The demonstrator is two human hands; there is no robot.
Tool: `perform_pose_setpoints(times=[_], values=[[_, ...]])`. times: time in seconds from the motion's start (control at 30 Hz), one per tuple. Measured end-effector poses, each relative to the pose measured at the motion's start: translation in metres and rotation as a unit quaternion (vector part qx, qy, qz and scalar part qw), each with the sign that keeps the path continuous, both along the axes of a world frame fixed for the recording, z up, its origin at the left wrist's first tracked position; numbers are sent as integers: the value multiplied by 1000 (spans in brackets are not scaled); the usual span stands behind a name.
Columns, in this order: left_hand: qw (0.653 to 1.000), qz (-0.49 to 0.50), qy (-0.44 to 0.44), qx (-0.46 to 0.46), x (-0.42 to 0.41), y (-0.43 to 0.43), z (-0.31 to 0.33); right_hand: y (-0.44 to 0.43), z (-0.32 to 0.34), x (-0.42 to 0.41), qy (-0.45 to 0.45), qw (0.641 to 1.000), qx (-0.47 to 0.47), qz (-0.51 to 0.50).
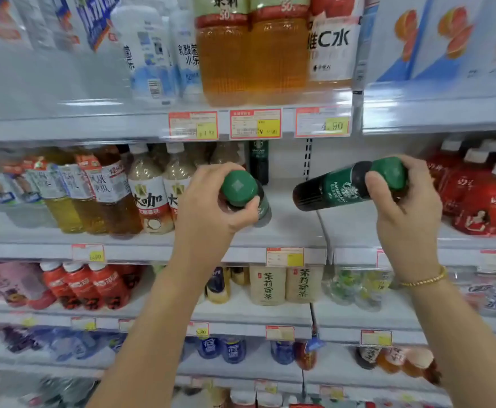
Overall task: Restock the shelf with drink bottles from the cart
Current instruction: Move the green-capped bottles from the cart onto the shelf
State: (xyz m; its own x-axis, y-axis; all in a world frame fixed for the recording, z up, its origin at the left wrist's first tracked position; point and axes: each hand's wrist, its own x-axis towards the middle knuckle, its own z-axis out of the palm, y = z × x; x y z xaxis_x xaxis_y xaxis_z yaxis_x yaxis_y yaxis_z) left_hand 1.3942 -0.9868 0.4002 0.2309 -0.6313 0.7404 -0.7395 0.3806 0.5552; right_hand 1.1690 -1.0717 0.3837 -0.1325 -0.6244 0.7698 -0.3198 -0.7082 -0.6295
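**Fingers and Blur Hide Much of the Shelf**

My left hand (211, 207) covers most of the left bottle (239, 188); only its green cap and a sliver of its side show. My right hand (403, 201) hides the neck of the right bottle (338, 187), whose small print cannot be read. The price tags (255, 124) are too smeared to read. The water bottles (34, 39) at upper left blur together. The top edge cuts off the tea bottles (252, 54), and the bottom edge cuts off the lowest row (255, 399).

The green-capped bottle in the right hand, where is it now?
In the head view the green-capped bottle is right of centre, held tipped sideways by the right hand above the shelf, left of the red bottles.
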Motion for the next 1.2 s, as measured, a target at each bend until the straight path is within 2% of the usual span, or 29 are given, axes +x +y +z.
perform_pose_setpoints(times=[0.17, 0.27, 0.4, 0.53, 0.6, 0.7, 0.83, 1.0, 1.1, 1.2], values=[[998, -32, 37, 47, -23, -67, -8, -52, 3, 2, 58, 997, 43, -16], [990, -67, 104, 65, -23, -90, -9, -74, 10, 12, 83, 994, 64, -4], [964, -144, 204, 92, -25, -119, -9, -98, 14, 34, 80, 990, 91, 67], [955, -182, 189, 142, -27, -147, -23, -116, 8, 52, 74, 989, 97, 78], [950, -183, 182, 177, -25, -154, -38, -117, 4, 51, 88, 980, 133, 122], [947, -156, 178, 217, -23, -153, -65, -110, -17, 37, 145, 954, 195, 175], [957, -100, 184, 202, -22, -158, -74, -112, -38, 31, 202, 929, 268, 156], [960, -9, 240, 144, -26, -177, -65, -144, -35, 63, 201, 950, 228, 78], [949, 23, 291, 123, -27, -192, -66, -164, -46, 79, 249, 936, 239, 64], [944, 43, 307, 113, -27, -201, -70, -182, -50, 90, 269, 928, 251, 61]])
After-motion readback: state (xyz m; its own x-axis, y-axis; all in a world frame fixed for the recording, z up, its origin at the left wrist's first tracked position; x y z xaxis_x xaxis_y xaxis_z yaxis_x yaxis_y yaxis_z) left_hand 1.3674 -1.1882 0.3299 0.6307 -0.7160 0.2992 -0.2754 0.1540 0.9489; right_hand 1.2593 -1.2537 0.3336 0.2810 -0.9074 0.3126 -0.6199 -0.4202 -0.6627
